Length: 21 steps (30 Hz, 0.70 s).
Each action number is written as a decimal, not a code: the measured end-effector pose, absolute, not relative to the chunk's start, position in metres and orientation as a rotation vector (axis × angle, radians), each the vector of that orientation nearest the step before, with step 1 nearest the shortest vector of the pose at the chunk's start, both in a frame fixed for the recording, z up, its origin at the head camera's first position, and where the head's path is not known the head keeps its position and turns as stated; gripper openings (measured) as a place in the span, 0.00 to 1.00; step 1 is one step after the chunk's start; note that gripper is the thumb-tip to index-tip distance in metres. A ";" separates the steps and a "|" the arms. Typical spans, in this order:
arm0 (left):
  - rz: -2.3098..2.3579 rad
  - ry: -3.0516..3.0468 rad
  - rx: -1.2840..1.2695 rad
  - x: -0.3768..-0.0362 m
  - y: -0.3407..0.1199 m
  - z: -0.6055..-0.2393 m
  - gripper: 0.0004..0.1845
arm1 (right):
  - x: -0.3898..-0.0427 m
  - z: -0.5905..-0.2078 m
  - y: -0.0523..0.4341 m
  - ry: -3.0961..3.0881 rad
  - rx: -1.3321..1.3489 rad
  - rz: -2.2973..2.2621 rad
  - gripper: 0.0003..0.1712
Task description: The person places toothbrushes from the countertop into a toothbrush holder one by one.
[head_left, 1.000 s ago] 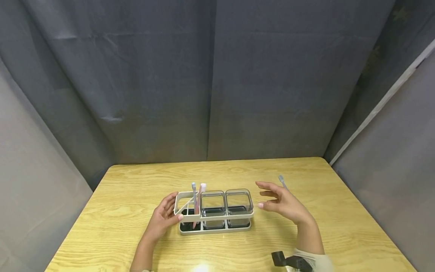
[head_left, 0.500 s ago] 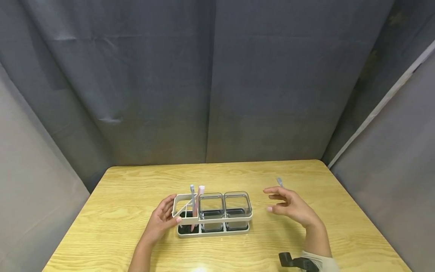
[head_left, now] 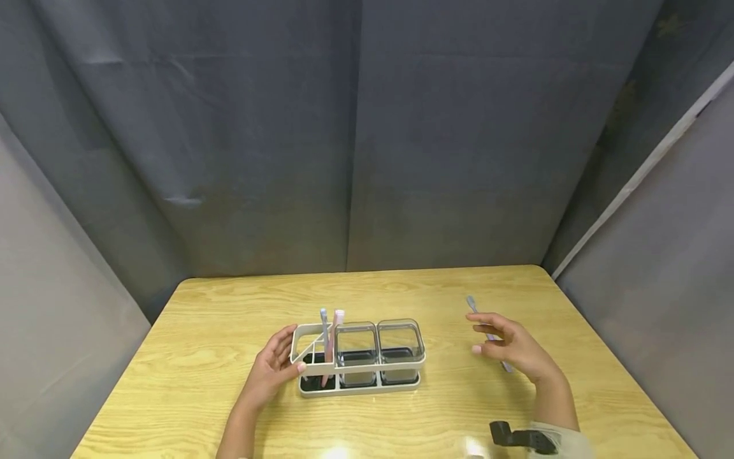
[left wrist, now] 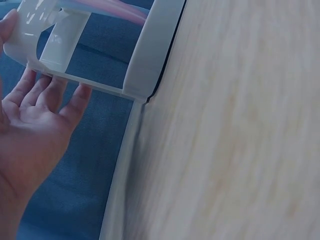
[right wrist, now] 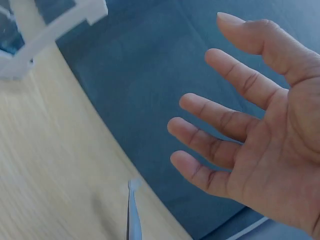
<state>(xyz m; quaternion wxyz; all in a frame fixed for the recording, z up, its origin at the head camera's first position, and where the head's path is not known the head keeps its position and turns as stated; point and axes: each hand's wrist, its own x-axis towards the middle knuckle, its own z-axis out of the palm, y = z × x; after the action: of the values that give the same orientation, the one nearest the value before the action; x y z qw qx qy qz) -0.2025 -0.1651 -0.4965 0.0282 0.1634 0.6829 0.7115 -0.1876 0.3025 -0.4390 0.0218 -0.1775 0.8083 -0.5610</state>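
My left hand [head_left: 269, 370] grips the left end of a white toothbrush holder [head_left: 378, 368], thumb on the front rail and fingers behind. The left wrist view shows those fingers [left wrist: 50, 95] against its frame. Two toothbrushes, one blue [head_left: 324, 317] and one pink [head_left: 331, 347], stand upright in its left section. Two clear square cups [head_left: 357, 377] fill the other sections. To the right, my right hand [head_left: 522, 350] hovers with spread, relaxed fingers, holding nothing. It overlaps a blue-grey toothbrush [head_left: 471, 303] lying on the table, whose end also shows in the right wrist view.
The holder stands on a wood-grain table [head_left: 229, 312]. Grey curtains [head_left: 258, 159] hang behind the table and at both sides. A black strap [head_left: 522, 438] sits on my right wrist by a light sleeve [head_left: 564, 445].
My right hand has moved right, away from the holder, so more of the lying toothbrush shows. My left hand keeps its grip on the holder.
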 end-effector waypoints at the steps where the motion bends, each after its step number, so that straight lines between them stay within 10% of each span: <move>1: 2.194 2.107 0.504 -0.203 -0.165 -0.496 0.40 | -0.188 -0.440 0.305 2.517 -0.542 -1.737 0.30; 21: 2.197 2.079 0.517 -0.204 -0.166 -0.494 0.41 | -0.214 -0.483 0.342 2.594 -0.230 -1.829 0.34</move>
<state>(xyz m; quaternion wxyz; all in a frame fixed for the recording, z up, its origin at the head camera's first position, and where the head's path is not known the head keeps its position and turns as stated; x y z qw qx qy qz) -0.2038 -0.1664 -0.4941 0.0363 0.1682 0.6771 0.7155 -0.2143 0.3417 -0.4825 -0.0201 -0.0722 0.8150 -0.5746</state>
